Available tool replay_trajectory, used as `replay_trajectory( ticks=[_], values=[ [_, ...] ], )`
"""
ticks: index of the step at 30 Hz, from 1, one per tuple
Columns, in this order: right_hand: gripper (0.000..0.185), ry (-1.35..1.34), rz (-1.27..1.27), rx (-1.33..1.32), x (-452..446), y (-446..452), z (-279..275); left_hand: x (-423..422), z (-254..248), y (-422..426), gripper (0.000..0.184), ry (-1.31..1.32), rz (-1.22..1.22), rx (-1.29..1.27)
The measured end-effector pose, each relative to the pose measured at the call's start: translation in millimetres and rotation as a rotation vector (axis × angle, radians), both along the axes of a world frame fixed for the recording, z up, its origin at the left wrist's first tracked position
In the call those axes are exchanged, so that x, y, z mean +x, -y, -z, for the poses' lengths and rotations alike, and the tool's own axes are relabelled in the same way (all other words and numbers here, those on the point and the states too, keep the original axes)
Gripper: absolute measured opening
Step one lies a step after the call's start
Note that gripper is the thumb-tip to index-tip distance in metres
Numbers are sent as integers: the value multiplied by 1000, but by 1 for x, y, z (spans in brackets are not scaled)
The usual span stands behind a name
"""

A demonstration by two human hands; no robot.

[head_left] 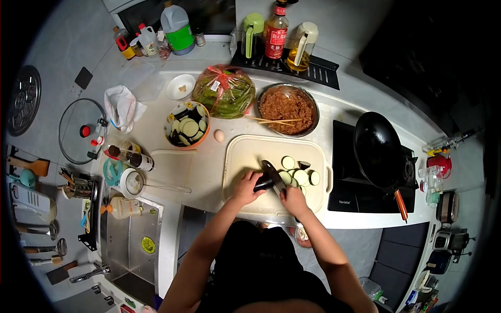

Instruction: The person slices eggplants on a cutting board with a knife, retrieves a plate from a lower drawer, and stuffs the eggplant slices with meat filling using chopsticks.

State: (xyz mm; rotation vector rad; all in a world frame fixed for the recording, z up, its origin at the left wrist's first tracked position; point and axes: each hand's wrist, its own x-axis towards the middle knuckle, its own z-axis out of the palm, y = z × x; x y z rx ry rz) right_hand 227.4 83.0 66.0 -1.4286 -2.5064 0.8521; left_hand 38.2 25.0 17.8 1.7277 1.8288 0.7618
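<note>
On the cream cutting board point(245, 148), my left hand point(247, 188) is closed around a dark-skinned eggplant point(263, 181). My right hand point(293, 200) grips a kitchen knife point(271, 171), its dark blade beside the eggplant's cut end. Whether the edge is in the flesh I cannot tell. Several pale round eggplant slices point(301, 177) lie on the board just right of the blade. Up and to the left, an orange-rimmed bowl point(209, 129) holds more slices with dark skin. A brown egg point(219, 135) rests between that bowl and the board.
Behind the board stand a metal bowl of minced meat point(287, 104) with chopsticks point(276, 121) across it and a bag of green peppers point(224, 94). A black wok point(378, 151) sits on the stove point(344, 195) at right. The sink point(122, 235) is at lower left.
</note>
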Motion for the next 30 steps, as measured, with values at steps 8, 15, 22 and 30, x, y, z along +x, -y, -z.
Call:
replay_trajectory(
  ticks=[8,15,22,30],
  values=[
    [22,-65,139,66,-25,1,42,0,5,4,63,-29,-44,58],
    [21,-3,198,96,13,-2,35,-6,0,11,54,70,-157,37],
    [21,-86,161,115,13,21,-12,1,-3,11,45,202,-211,144],
    [22,-39,83,106,17,27,-25,-4,4,9,46,166,-175,140]
  ],
)
